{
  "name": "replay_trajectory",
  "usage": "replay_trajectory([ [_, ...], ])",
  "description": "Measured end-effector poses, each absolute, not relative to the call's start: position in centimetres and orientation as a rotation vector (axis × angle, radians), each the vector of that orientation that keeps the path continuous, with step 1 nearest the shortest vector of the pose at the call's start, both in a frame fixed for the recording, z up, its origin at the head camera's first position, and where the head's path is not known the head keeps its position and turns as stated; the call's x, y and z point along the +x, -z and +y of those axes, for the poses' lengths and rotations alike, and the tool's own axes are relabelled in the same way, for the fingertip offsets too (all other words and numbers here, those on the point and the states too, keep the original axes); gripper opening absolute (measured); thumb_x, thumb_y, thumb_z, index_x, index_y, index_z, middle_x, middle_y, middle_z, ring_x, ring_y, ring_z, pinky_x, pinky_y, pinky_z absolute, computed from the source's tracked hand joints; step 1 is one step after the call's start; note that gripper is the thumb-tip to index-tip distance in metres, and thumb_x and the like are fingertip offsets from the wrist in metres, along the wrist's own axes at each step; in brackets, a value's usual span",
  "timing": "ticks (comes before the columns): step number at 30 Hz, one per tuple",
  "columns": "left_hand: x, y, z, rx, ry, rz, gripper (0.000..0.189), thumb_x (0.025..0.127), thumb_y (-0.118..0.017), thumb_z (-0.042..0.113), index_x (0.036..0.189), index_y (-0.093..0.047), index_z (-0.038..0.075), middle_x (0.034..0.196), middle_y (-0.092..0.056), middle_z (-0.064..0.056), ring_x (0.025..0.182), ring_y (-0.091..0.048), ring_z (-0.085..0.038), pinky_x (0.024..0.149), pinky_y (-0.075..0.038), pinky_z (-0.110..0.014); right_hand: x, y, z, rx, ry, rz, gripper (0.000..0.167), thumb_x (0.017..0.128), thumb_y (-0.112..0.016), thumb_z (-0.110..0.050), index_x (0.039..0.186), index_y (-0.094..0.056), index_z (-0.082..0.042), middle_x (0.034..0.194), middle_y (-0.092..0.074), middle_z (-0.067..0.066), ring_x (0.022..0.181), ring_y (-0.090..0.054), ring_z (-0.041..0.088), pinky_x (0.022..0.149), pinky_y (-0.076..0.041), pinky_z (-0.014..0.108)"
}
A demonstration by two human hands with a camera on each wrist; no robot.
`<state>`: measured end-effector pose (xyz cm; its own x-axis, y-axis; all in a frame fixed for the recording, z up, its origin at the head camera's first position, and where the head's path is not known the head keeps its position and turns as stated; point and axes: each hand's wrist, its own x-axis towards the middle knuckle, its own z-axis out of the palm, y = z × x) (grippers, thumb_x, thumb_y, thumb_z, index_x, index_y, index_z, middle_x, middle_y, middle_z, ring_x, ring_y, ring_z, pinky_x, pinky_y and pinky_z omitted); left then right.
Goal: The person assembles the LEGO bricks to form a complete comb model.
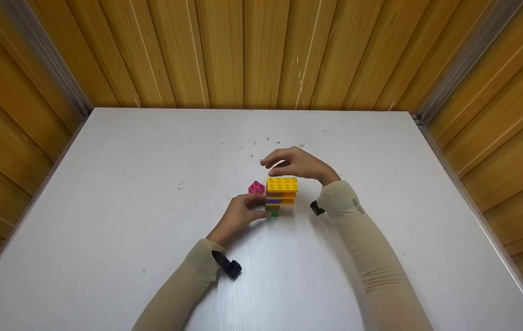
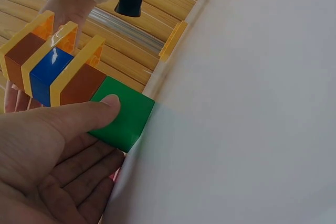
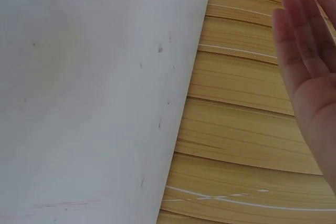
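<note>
A tower of toy building bricks (image 1: 282,185) stands upright on the white table. Its base is a green brick (image 2: 126,111); above it brown and blue bricks alternate with yellow plates that jut out to the right. My left hand (image 1: 239,212) grips the tower low down, thumb on the green brick. Over the top yellow plate, my right hand (image 1: 299,163) hovers with loosely bent fingers and holds nothing. In the right wrist view its fingers (image 3: 302,40) look extended. A pink brick (image 1: 256,187) lies just left of the tower, beyond my left fingers.
The white table (image 1: 151,151) carries small dark marks and scuffs. Wood-look panel walls (image 1: 261,55) rise at its back and sides. In the left wrist view, a flat yellow piece (image 2: 172,41) shows at the table surface beyond the tower.
</note>
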<state>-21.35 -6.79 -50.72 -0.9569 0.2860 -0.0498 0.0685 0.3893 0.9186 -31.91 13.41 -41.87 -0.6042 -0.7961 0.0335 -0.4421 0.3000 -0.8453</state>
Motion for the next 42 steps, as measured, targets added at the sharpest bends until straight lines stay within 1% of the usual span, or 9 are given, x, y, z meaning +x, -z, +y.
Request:
replay_trajectory([
  [2, -21.4, 50.7, -6.8, 0.314, -1.594, 2.449, 0.041, 0.082, -0.076, 0.017, 0.121, -0.065, 0.009, 0.117, -0.069, -0.004, 0.111, -0.063, -0.019, 0.104, -0.046, -0.037, -32.2, 42.5, 13.3, -1.093, 1.218, 2.150, 0.034, 0.093, -0.062, -0.011, 0.125, -0.061, -0.001, 0.128, -0.059, 0.022, 0.116, -0.057, 0.045, 0.102, -0.048, 0.040],
  [7, -21.4, 50.6, -6.8, 0.324, -1.605, 2.441, 0.040, 0.082, -0.076, 0.017, 0.120, -0.065, 0.010, 0.116, -0.069, -0.003, 0.111, -0.063, -0.019, 0.104, -0.046, -0.037, -33.0, 44.0, 13.2, -1.076, 1.174, 2.146, 0.033, 0.093, -0.057, -0.003, 0.125, -0.061, -0.001, 0.129, -0.061, 0.017, 0.116, -0.060, 0.033, 0.101, -0.049, 0.038],
  [9, -21.4, 50.6, -6.8, 0.330, -1.610, 2.439, 0.039, 0.082, -0.076, 0.017, 0.119, -0.066, 0.010, 0.116, -0.070, -0.003, 0.110, -0.063, -0.018, 0.103, -0.047, -0.036, -33.1, 44.3, 13.1, -1.055, 1.153, 2.147, 0.033, 0.092, -0.057, -0.004, 0.125, -0.061, -0.002, 0.130, -0.061, 0.015, 0.116, -0.061, 0.029, 0.101, -0.049, 0.037],
  [12, -21.5, 50.6, -6.7, 0.329, -1.613, 2.437, 0.039, 0.082, -0.076, 0.017, 0.119, -0.066, 0.009, 0.114, -0.070, -0.003, 0.109, -0.064, -0.018, 0.103, -0.047, -0.036, -33.3, 44.6, 12.9, -0.989, 1.119, 2.141, 0.035, 0.092, -0.061, -0.008, 0.126, -0.061, -0.001, 0.132, -0.060, 0.015, 0.119, -0.059, 0.029, 0.103, -0.047, 0.039],
  [16, -21.4, 50.5, -6.8, 0.312, -1.604, 2.438, 0.039, 0.082, -0.076, 0.017, 0.119, -0.066, 0.010, 0.114, -0.070, -0.003, 0.109, -0.063, -0.019, 0.104, -0.046, -0.037, -33.3, 44.8, 12.4, -0.913, 1.045, 2.166, 0.039, 0.090, -0.066, -0.012, 0.128, -0.061, -0.005, 0.133, -0.060, 0.011, 0.122, -0.057, 0.027, 0.105, -0.045, 0.041],
  [24, -21.5, 50.7, -6.7, 0.312, -1.588, 2.455, 0.039, 0.082, -0.076, 0.015, 0.119, -0.066, 0.009, 0.115, -0.070, -0.003, 0.110, -0.063, -0.019, 0.104, -0.046, -0.037, -33.3, 45.5, 11.6, -0.833, 0.951, 2.202, 0.041, 0.088, -0.068, -0.017, 0.128, -0.062, -0.013, 0.131, -0.062, 0.004, 0.123, -0.056, 0.022, 0.106, -0.044, 0.042],
  [28, -21.6, 50.8, -6.7, 0.321, -1.575, 2.466, 0.039, 0.082, -0.075, 0.014, 0.120, -0.066, 0.010, 0.116, -0.069, -0.003, 0.111, -0.063, -0.019, 0.103, -0.046, -0.036, -33.1, 45.6, 11.3, -0.850, 0.925, 2.211, 0.044, 0.084, -0.073, -0.020, 0.127, -0.064, -0.015, 0.129, -0.064, 0.003, 0.121, -0.058, 0.020, 0.107, -0.043, 0.044],
  [34, -21.5, 50.6, -6.7, 0.324, -1.584, 2.470, 0.038, 0.082, -0.075, 0.016, 0.119, -0.067, 0.010, 0.115, -0.070, -0.003, 0.110, -0.062, -0.019, 0.103, -0.046, -0.036, -33.0, 45.8, 11.0, -0.949, 0.883, 2.217, 0.042, 0.086, -0.068, -0.016, 0.128, -0.063, -0.015, 0.130, -0.063, 0.002, 0.122, -0.058, 0.019, 0.110, -0.039, 0.044],
  [42, -21.5, 50.7, -6.7, 0.328, -1.571, 2.480, 0.040, 0.082, -0.076, 0.017, 0.120, -0.066, 0.009, 0.115, -0.070, -0.003, 0.110, -0.062, -0.019, 0.102, -0.047, -0.036, -32.6, 46.2, 10.6, -1.053, 0.908, 2.232, 0.037, 0.088, -0.067, -0.017, 0.124, -0.066, -0.013, 0.126, -0.066, 0.002, 0.113, -0.062, 0.017, 0.102, -0.047, 0.036],
])
